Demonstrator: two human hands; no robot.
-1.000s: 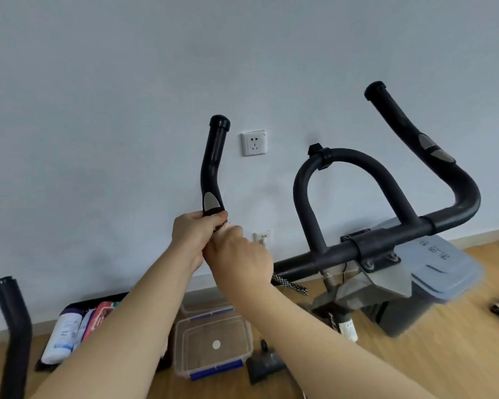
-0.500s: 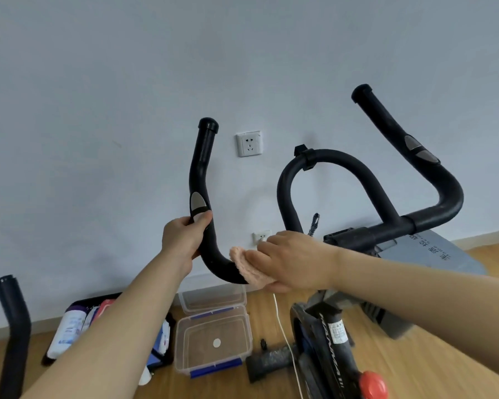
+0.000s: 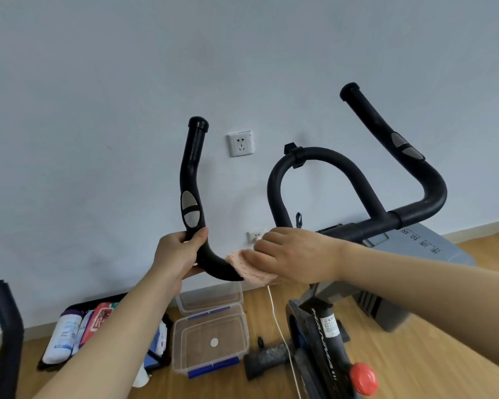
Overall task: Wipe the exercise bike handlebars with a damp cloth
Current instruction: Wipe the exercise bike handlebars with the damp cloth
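The left grip of the handlebars is clasped at its bend by the left hand, while the cloth is pressed round the bar by the right hand. Damp foam could be slippery; the grip might be lost.

Soft, even daylight fills the scene, bright without harsh contrast. The pale wall grades from lighter at centre to greyer toward the top corners, a mild vignette. Shadows are faint and diffuse: a dim smudge sits on the wall beside the wall socket and behind the handlebars. A weak sheen shows on the black foam grip. Wide-angle distortion bends the baseboard and stretches the forearms near the lower edges. The floor at lower right looks smeared by motion blur.
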